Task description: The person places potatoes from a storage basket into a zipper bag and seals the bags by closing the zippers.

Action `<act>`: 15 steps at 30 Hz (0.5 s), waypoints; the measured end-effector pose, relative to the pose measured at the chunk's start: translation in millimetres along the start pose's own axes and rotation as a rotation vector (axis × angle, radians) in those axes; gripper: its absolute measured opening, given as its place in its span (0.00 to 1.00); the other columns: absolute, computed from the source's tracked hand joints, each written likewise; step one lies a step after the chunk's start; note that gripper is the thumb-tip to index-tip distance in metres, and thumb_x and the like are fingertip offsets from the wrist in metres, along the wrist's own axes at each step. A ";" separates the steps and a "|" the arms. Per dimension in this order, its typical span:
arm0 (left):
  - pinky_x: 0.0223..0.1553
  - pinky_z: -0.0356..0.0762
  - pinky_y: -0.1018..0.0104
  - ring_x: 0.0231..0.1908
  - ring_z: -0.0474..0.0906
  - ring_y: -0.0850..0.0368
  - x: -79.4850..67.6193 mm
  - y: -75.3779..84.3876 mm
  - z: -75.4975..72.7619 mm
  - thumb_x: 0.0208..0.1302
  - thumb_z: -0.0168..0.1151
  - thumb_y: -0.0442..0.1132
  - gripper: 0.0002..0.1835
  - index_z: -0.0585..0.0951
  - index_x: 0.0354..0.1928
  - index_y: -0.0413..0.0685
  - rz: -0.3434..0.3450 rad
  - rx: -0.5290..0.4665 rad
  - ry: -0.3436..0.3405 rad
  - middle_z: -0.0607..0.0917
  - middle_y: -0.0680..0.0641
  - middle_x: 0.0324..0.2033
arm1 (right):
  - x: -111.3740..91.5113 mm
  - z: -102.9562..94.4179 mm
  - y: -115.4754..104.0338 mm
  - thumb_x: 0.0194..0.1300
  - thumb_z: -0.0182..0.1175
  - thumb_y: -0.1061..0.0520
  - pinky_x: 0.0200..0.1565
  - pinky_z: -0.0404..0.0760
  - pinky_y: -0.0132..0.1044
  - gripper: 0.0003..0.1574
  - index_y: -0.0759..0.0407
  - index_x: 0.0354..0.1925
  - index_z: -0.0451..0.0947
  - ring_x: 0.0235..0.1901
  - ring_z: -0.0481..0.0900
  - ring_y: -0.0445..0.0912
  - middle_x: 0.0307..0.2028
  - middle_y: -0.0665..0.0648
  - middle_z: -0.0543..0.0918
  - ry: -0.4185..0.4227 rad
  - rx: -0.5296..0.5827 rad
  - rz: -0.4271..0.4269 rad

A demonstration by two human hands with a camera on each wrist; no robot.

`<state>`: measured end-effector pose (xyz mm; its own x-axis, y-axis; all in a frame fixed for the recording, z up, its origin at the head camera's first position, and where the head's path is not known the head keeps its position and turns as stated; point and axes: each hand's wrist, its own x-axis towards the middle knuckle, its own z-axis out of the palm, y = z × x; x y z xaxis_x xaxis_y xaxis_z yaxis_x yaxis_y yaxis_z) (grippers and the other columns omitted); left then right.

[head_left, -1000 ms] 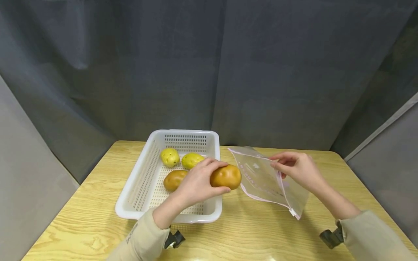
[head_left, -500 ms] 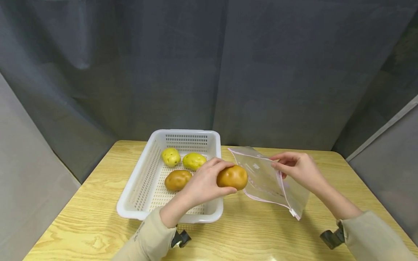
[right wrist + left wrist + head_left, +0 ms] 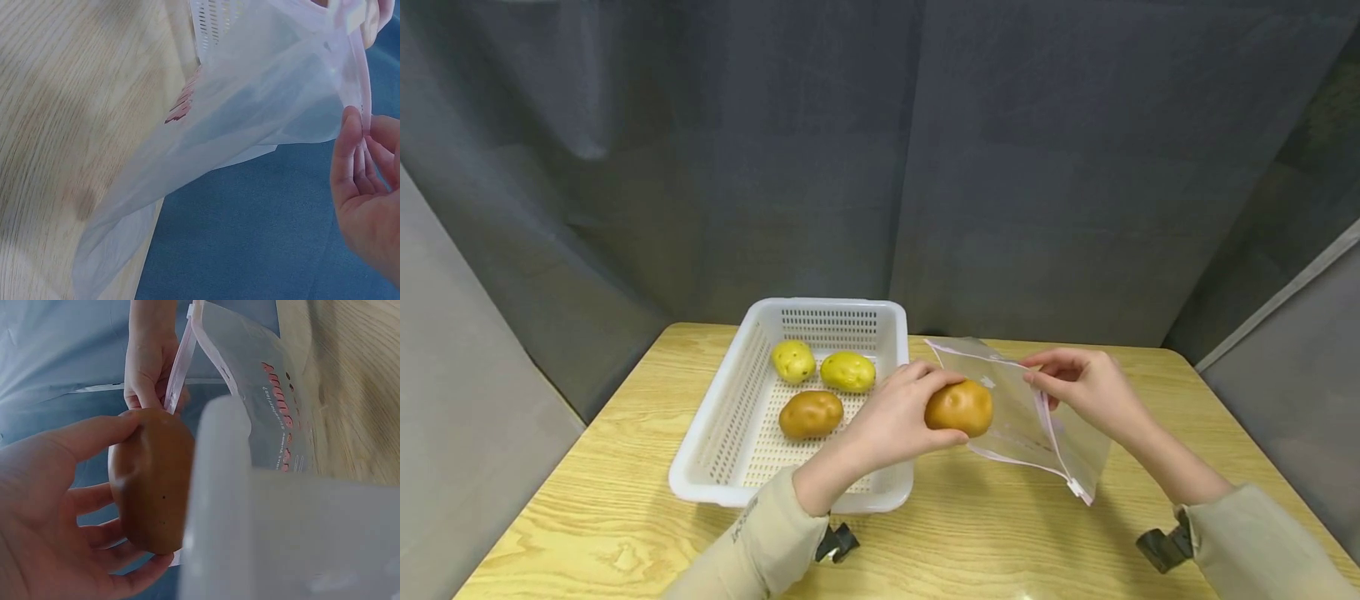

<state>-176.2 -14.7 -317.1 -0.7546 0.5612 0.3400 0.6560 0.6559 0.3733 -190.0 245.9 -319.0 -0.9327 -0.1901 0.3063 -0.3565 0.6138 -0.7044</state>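
My left hand (image 3: 895, 417) grips a brown potato (image 3: 961, 408) between thumb and fingers, just past the right rim of the white basket. In the left wrist view the potato (image 3: 153, 481) is close to the mouth of a clear zip bag (image 3: 250, 381). My right hand (image 3: 1086, 392) pinches the upper edge of that zip bag (image 3: 1022, 425), whose pink-trimmed mouth gapes toward the left hand. In the right wrist view the thumb and fingers of the right hand (image 3: 369, 181) hold the pink zip edge.
The white perforated basket (image 3: 715, 417) stands left of the bag on the wooden table (image 3: 587, 500). Inside it lie another brown potato (image 3: 811, 414) and two yellow ones, a rounder yellow potato (image 3: 793, 361) and a longer yellow potato (image 3: 848, 371). A dark curtain (image 3: 775, 167) hangs behind.
My left hand has carried the brown potato rightward from above the basket's right side to the bag's mouth. The right hand and the bag have stayed almost still.
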 end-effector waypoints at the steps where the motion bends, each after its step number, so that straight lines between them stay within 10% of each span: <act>1: 0.48 0.68 0.64 0.45 0.71 0.62 0.3 0.4 0.9 0.45 0.68 0.56 0.32 0.74 0.55 0.59 -0.001 0.003 0.000 0.75 0.56 0.44 | -0.1 0.1 -0.1 0.57 0.63 0.54 0.23 0.78 0.33 0.13 0.60 0.39 0.81 0.19 0.79 0.43 0.24 0.53 0.83 0.000 0.002 -0.001; 15: 0.46 0.70 0.66 0.45 0.71 0.62 7.3 2.5 9.1 0.45 0.68 0.56 0.32 0.74 0.55 0.59 0.012 0.008 0.011 0.75 0.55 0.45 | -0.9 3.5 -4.9 0.57 0.62 0.52 0.23 0.77 0.33 0.13 0.58 0.39 0.81 0.19 0.78 0.43 0.24 0.56 0.83 0.004 -0.056 0.017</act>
<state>-180.1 -4.4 -321.5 -0.7465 0.5637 0.3535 0.6648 0.6532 0.3624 -187.6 240.4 -318.1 -0.9383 -0.1762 0.2977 -0.3371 0.6587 -0.6726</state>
